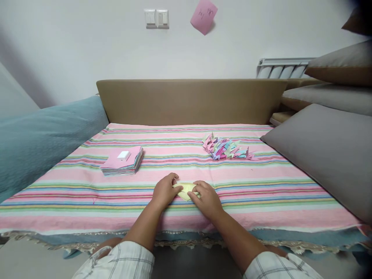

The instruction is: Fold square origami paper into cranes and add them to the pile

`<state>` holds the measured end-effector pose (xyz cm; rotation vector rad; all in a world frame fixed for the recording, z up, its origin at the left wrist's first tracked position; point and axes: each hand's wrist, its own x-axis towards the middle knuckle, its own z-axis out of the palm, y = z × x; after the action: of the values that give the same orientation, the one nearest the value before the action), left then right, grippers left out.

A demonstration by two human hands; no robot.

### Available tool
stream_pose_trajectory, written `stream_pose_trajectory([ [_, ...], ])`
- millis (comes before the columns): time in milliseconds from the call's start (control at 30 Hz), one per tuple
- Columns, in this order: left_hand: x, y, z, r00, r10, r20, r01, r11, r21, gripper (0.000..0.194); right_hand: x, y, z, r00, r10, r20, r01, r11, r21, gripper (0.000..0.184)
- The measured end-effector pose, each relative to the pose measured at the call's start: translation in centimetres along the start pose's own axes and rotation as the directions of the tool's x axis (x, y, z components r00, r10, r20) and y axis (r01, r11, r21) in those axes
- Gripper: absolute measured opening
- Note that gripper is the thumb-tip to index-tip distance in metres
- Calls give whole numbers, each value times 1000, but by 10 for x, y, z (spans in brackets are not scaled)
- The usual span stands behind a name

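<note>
A pale yellow sheet of folded paper (186, 187) lies on the striped cloth in front of me, between my hands. My left hand (166, 190) pinches its left end, thumb on top. On the right end, my right hand (207, 197) has its thumb and fingers closed on the paper. The sheet is folded lengthwise, with a pointed flap toward me; its ends are partly hidden under my fingers. Farther off to the right lies a row of several folded paper cranes (228, 149) in pink, purple, blue and green.
A stack of coloured paper (122, 161) with a small white block (124, 155) on top sits to the left. The striped cloth (174, 135) covers the seat. Grey cushions (328, 151) pile up at right; a blue-covered armrest (58, 135) borders the left, a brown backrest (188, 101) the back.
</note>
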<state>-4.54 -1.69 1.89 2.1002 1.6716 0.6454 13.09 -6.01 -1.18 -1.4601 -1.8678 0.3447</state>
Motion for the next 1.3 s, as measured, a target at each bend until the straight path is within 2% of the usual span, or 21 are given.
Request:
stream_pose_trajectory([
  [133,3,-4,0,998,32,59,-30,999,-33,8,0,0,-1,1000,-5,16,5,1000,-20,13],
  [333,6,-9,-7,990,60,128,-53,997,-54,13,0,-1,-2,1000,-18,5,18,999,-43,12],
  [467,7,-14,-9,989,72,128,-63,995,-74,16,-1,-1,-2,1000,-27,8,27,998,-54,12],
  [600,7,-20,-11,986,131,100,-99,957,-271,19,-1,0,-1,1000,-27,12,28,995,-91,12],
  [700,5,-21,-16,959,224,174,-145,913,-381,18,-1,1,-1,999,-31,16,33,993,-114,14],
  [800,2,-20,-19,946,239,219,-154,926,-343,22,-1,3,1,999,-51,10,52,992,-119,15],
  [1000,3,-21,-17,942,217,257,-170,967,-191,14,-2,3,1,999,-48,7,48,991,-123,20],
  [1300,3,-18,-16,944,237,229,-246,969,11,12,-1,-1,1,999,-30,27,34,985,-167,15],
])
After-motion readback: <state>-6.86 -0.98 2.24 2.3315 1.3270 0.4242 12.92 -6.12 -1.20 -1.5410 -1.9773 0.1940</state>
